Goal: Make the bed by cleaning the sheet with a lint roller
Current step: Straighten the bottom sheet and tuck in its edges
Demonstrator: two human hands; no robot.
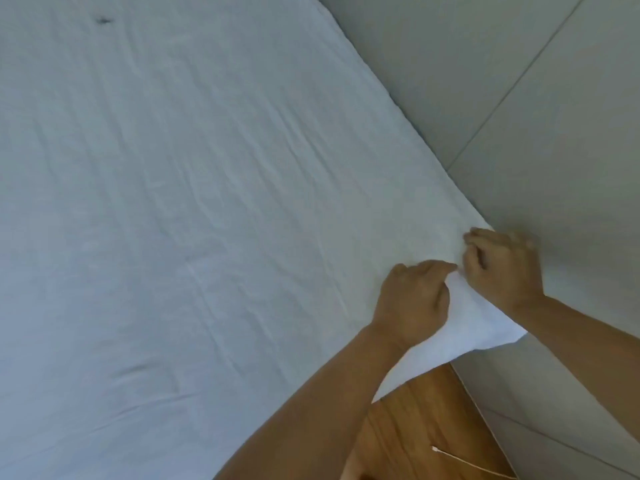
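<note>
Soft even daylight, mild blur (bluish cast)

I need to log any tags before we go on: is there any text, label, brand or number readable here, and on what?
None: no text, label or number shows on the sheet, the wall or the wooden floor. The dark speck on the sheet is a mark, not writing.

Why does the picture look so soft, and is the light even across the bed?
Head view: soft overall, the right hand smeared by motion blur; light flat and bluish on the sheet, no glare, faint shadows in its wrinkles; wide-angle lens tilts the wall lines.
</note>
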